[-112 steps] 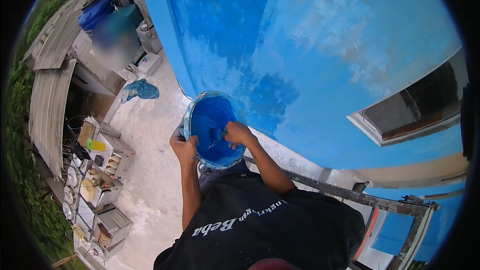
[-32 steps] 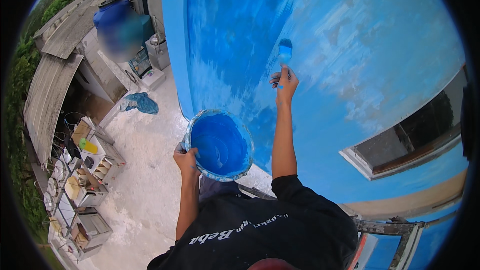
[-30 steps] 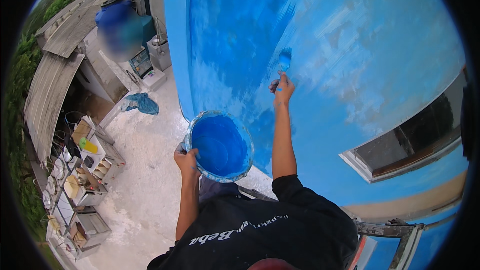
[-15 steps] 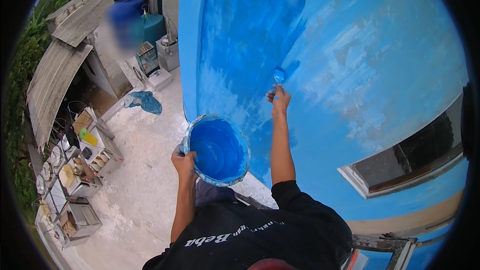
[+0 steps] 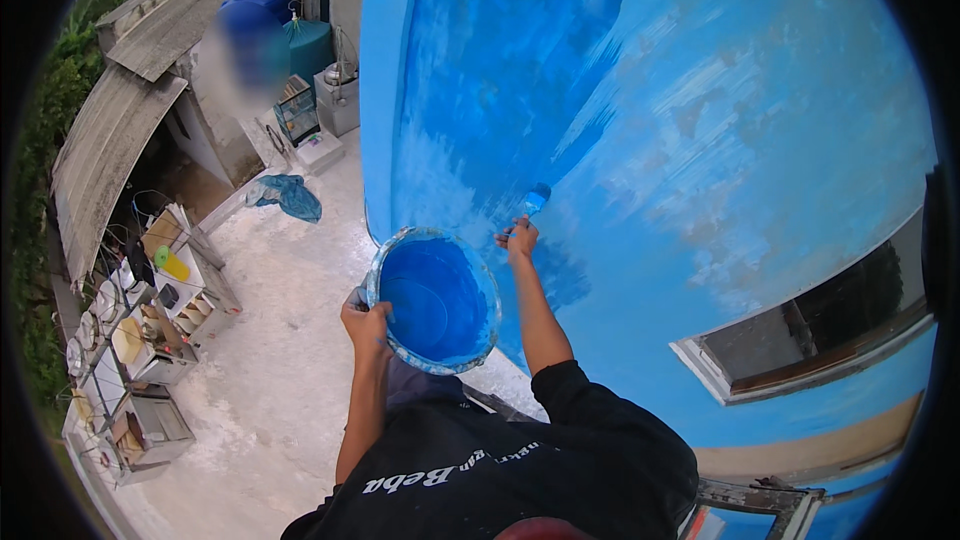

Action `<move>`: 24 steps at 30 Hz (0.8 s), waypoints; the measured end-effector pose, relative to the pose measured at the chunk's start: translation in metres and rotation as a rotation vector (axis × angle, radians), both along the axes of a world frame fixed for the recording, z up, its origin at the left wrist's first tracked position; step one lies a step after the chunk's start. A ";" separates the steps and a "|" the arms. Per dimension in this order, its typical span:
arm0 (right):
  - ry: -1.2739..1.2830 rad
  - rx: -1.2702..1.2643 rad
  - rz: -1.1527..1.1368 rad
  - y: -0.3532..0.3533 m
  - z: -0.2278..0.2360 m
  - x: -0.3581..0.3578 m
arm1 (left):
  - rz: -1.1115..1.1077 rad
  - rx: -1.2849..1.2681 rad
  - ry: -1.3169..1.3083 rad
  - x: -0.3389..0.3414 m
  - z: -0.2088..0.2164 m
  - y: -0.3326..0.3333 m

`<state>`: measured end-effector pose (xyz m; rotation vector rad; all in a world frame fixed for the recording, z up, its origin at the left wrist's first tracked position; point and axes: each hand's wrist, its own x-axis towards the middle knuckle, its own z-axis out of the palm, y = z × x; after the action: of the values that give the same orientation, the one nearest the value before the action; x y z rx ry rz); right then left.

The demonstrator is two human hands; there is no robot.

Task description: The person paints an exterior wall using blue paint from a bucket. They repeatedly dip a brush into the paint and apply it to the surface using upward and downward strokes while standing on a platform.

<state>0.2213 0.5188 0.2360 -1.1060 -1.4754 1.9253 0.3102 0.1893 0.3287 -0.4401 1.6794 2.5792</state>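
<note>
A paint-smeared bucket (image 5: pixel 487 332) with blue paint inside is tilted toward me. My left hand (image 5: pixel 368 323) is closed on its left rim, with the thumb over the edge. My right hand (image 5: pixel 520 239) grips a paintbrush (image 5: pixel 536 201) whose bristles are coated blue and lie at the wall. The wall (image 5: pixel 640 200) is light blue, with a broad patch of darker blue paint (image 5: pixel 490 70) above the brush and pale, worn streaks to the right. Most of the brush handle is hidden in my fingers.
At lower right a window (image 5: pixel 820 320) is set in the wall. A crumpled blue plastic sheet (image 5: pixel 287 197) lies on the pale concrete floor (image 5: pixel 270 340). Cluttered shelves (image 5: pixel 150 340) with dishes stand at left, near a corrugated roof (image 5: pixel 115 160). Tanks (image 5: pixel 308 47) stand farther back.
My right hand and the paintbrush have moved down and left along the wall, closer to the bucket. My left hand still holds the bucket in nearly the same place.
</note>
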 end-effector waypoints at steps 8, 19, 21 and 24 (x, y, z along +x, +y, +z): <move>0.021 -0.063 0.013 0.000 0.042 -0.032 | 0.050 -0.039 0.006 0.001 0.006 -0.009; 0.421 0.315 -0.033 0.008 0.174 0.000 | 0.025 -0.017 0.014 -0.003 0.005 -0.002; 0.319 0.282 -0.029 0.015 0.120 0.006 | -0.009 -0.023 0.002 -0.003 0.001 -0.001; 0.101 0.087 0.040 0.009 0.035 0.020 | -0.050 -0.003 0.014 -0.004 -0.001 0.003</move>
<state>0.2418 0.5276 0.2710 -0.9339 -1.5205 1.8955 0.3057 0.1924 0.3273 -0.3758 1.6763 2.5514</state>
